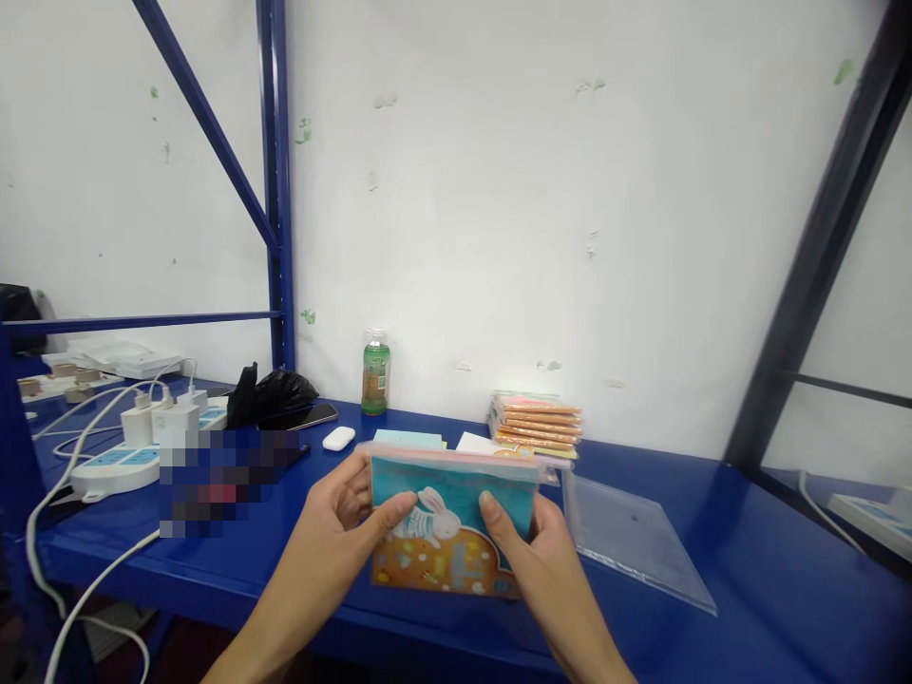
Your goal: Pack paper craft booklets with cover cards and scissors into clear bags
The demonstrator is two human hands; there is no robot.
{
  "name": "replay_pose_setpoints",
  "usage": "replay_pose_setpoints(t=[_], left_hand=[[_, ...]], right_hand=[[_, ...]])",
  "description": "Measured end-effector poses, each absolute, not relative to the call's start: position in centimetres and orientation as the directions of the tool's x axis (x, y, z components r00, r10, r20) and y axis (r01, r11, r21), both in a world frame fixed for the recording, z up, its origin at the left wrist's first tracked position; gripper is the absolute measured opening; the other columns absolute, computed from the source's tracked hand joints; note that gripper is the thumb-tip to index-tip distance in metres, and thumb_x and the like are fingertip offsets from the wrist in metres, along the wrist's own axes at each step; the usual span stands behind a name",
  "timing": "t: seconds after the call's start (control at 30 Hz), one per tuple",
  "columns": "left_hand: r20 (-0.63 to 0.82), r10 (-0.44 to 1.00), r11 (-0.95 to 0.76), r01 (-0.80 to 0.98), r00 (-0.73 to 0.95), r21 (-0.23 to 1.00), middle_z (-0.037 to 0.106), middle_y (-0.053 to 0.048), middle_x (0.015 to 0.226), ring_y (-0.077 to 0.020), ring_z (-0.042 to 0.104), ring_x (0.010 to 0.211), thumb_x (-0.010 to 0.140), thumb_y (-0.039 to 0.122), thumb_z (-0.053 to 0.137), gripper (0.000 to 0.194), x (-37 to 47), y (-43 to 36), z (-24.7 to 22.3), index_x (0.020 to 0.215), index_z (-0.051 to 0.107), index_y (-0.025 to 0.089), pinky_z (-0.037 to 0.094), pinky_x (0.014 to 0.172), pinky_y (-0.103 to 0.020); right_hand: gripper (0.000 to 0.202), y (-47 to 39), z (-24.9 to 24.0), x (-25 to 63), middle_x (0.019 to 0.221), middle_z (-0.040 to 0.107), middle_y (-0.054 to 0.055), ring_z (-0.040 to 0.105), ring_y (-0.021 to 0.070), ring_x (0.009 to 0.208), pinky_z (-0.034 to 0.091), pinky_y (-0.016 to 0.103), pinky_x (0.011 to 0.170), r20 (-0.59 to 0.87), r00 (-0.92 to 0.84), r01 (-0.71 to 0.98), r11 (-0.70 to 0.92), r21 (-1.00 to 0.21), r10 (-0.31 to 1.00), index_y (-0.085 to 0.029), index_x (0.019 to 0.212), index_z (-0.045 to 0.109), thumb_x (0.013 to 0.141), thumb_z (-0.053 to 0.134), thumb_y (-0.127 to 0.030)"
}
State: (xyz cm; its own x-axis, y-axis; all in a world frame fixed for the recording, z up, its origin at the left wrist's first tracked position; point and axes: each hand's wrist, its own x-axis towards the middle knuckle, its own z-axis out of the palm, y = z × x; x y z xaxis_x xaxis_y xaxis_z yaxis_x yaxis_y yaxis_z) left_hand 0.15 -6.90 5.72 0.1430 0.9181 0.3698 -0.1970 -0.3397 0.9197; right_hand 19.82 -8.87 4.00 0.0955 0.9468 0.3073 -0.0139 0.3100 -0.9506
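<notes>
Between both hands, over the front edge of the blue table, is a clear zip pouch (456,463) with a pinkish zip strip along its top. Inside it shows a teal and brown card (442,560) with a white rabbit on it. My left hand (342,522) grips the pouch's left side, thumb on the front and fingers behind. My right hand (538,546) holds the right side the same way. On the table to the right lies a flat clear plastic sleeve (634,532). Behind the pouch are a light blue card (408,440) and a white card (476,443), partly hidden.
Against the wall stand a stack of orange-edged packets (538,423) and a green bottle (375,375). A white earbud case (338,438), a phone (306,417), a black plastic bag (281,394) and a power strip (121,470) with cables occupy the left. Blue rack posts (279,190) rise there.
</notes>
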Motion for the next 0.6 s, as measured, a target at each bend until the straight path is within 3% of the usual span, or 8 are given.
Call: replay_pose_setpoints(t=[0.2, 0.37, 0.47, 0.53, 0.6], left_hand=[[0.345, 0.939, -0.337, -0.181, 0.010, 0.924, 0.077, -0.004, 0.102, -0.0244, 0.073, 0.095, 0.073, 0.037, 0.084, 0.042, 1.0, -7.3, 6.0, 0.109, 0.069, 0.021, 0.057, 0.084, -0.027], [0.362, 0.931, -0.364, -0.095, -0.037, 0.926, 0.068, 0.001, 0.075, -0.0180, 0.066, 0.068, 0.078, 0.046, 0.077, 0.032, 1.0, -7.4, 5.9, 0.098, 0.068, 0.022, 0.051, 0.061, -0.023], [0.392, 0.919, -0.393, -0.041, -0.046, 0.918, 0.065, 0.001, 0.072, -0.0165, 0.061, 0.065, 0.078, 0.047, 0.076, 0.029, 0.8, -7.3, 5.8, 0.093, 0.068, 0.022, 0.047, 0.058, -0.022], [0.403, 0.914, -0.404, -0.016, -0.047, 0.915, 0.065, 0.001, 0.073, -0.0168, 0.061, 0.066, 0.080, 0.048, 0.074, 0.029, 0.7, -7.2, 5.9, 0.092, 0.068, 0.022, 0.047, 0.059, -0.022], [0.400, 0.915, -0.401, -0.001, -0.052, 0.916, 0.066, 0.000, 0.075, -0.0187, 0.063, 0.070, 0.082, 0.050, 0.071, 0.030, 0.7, -7.2, 5.9, 0.092, 0.068, 0.022, 0.049, 0.062, -0.023]], right_hand=[[0.055, -8.1, 3.0, 19.7, 0.117, 0.074, 0.010, 0.067, 0.0327, 0.113, 0.054, 0.045, 0.097, 0.301, 0.047, 0.046, 0.299, -0.953, 0.952, -0.017, 0.120, 0.068, 0.084, 0.067, -0.058], [0.044, -8.2, 3.5, 20.7, 0.124, 0.072, 0.009, 0.065, 0.0304, 0.115, 0.049, 0.043, 0.102, 0.317, -0.159, 0.249, 0.349, -0.903, 0.935, -0.020, 0.123, 0.069, 0.090, 0.064, -0.048], [0.051, -8.8, 3.8, 22.5, 0.130, 0.069, 0.006, 0.061, 0.0300, 0.121, 0.045, 0.043, 0.106, 0.242, -0.284, 0.408, 0.345, -0.845, 0.928, -0.027, 0.131, 0.065, 0.081, 0.074, -0.032], [0.061, -8.9, 3.4, 24.0, 0.130, 0.067, 0.005, 0.059, 0.0305, 0.122, 0.043, 0.044, 0.107, 0.180, -0.277, 0.554, 0.310, -0.773, 0.944, -0.030, 0.131, 0.064, 0.073, 0.078, -0.024], [0.052, -8.8, 2.8, 25.2, 0.126, 0.068, 0.007, 0.059, 0.0308, 0.119, 0.043, 0.043, 0.104, 0.139, -0.199, 0.693, 0.240, -0.680, 0.970, -0.030, 0.126, 0.066, 0.075, 0.076, -0.027]])
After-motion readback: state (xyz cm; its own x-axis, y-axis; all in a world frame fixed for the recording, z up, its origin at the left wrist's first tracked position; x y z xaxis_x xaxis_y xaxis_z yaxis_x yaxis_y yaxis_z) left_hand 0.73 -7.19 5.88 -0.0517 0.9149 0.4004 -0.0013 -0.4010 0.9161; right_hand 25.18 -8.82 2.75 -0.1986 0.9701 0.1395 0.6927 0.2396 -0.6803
